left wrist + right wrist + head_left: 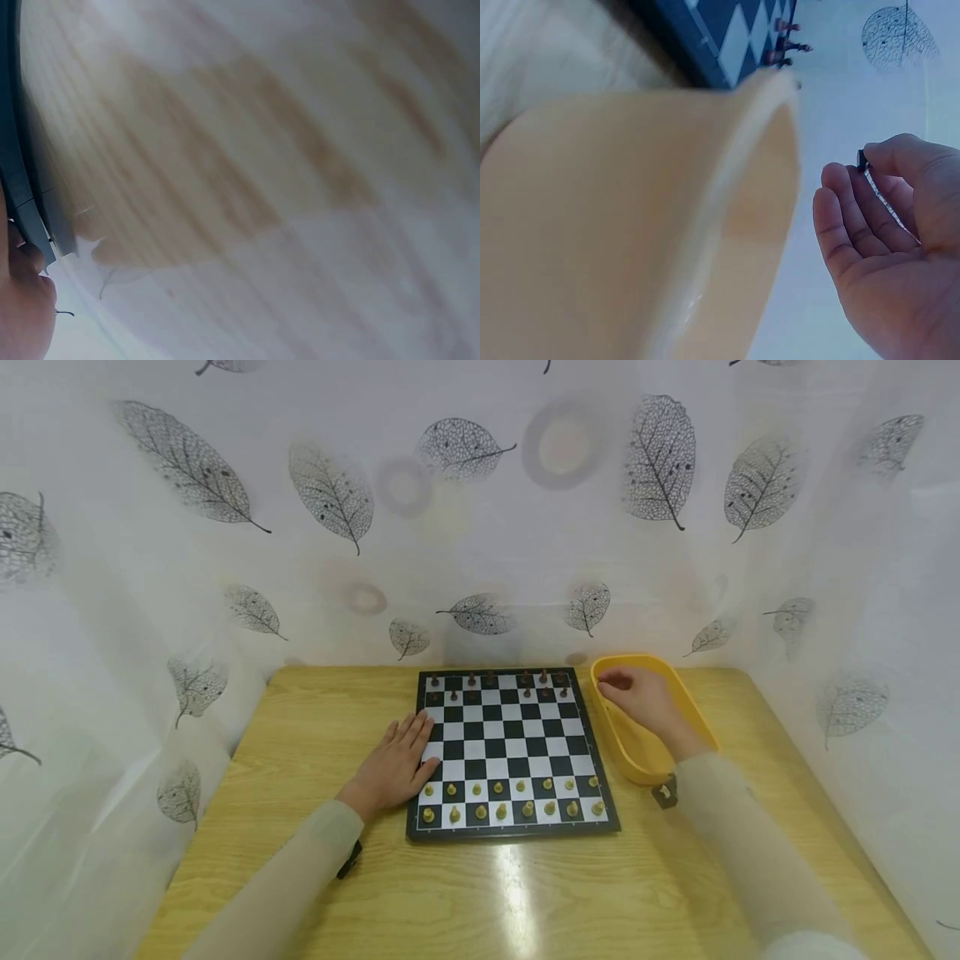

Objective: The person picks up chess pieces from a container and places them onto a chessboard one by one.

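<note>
A black-and-white chessboard (pixel 502 727) lies on the table, with yellow chess pieces (pixel 528 809) in two rows along the near side. Dark red chess pieces (pixel 472 680) stand along the far side, with a gap in the middle of both rows. My left hand (pixel 393 764) rests flat on the board's left edge, fingers extended. Over the far end of a yellow basket (pixel 637 777) is my right hand (pixel 641 697). Its thumb and index finger pinch a small dark chess piece (pixel 862 160), mostly hidden by the fingertips; the other fingers are loosely bent.
The basket stands close to the board's right edge, its rim (pixel 705 217) raised above the wooden table (pixel 330 718). A curtain with leaf prints (pixel 480 527) hangs behind the table and along both sides.
</note>
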Demonstrator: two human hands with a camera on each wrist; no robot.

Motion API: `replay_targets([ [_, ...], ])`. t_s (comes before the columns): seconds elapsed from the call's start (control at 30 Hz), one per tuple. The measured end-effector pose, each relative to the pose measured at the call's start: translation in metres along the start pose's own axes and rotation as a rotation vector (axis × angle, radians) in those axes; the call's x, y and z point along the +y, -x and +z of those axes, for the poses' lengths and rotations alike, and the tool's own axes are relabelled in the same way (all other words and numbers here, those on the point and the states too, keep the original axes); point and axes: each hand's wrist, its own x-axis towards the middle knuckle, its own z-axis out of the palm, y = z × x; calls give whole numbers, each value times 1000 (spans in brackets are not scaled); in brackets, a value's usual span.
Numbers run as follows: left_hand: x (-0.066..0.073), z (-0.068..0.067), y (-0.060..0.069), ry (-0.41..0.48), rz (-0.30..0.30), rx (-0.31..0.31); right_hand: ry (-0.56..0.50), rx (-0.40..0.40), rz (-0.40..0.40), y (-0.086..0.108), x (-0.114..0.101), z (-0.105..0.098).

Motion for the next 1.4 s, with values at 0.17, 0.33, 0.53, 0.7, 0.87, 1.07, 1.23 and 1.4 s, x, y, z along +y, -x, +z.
replay_targets([
  [0.17, 1, -1, 1, 16, 3, 10, 14, 12, -13, -8, -17, 6],
  [0.33, 2, -1, 1, 8, -5, -6, 26, 25, -41, -18, -27, 15],
  [0.53, 2, 0, 1, 17, 1, 6, 21, 5, -53, -27, -39, 24],
  [0.7, 1, 0, 1, 13, 3, 7, 21, -16, -59, -32, -50, 31],
  [0.87, 1, 0, 1, 5, 3, 3, 4, -35, -67, -38, -58, 41],
  [1.07, 1, 0, 1, 7, 3, 2, 10, -74, -93, -46, -63, 53],
  [1.23, 0, 0, 0, -4, 0, -2, 28, -77, -129, -52, -64, 62],
  [1.4, 1, -2, 1, 8, 0, 0, 76, -95, -120, -57, -64, 74],
])
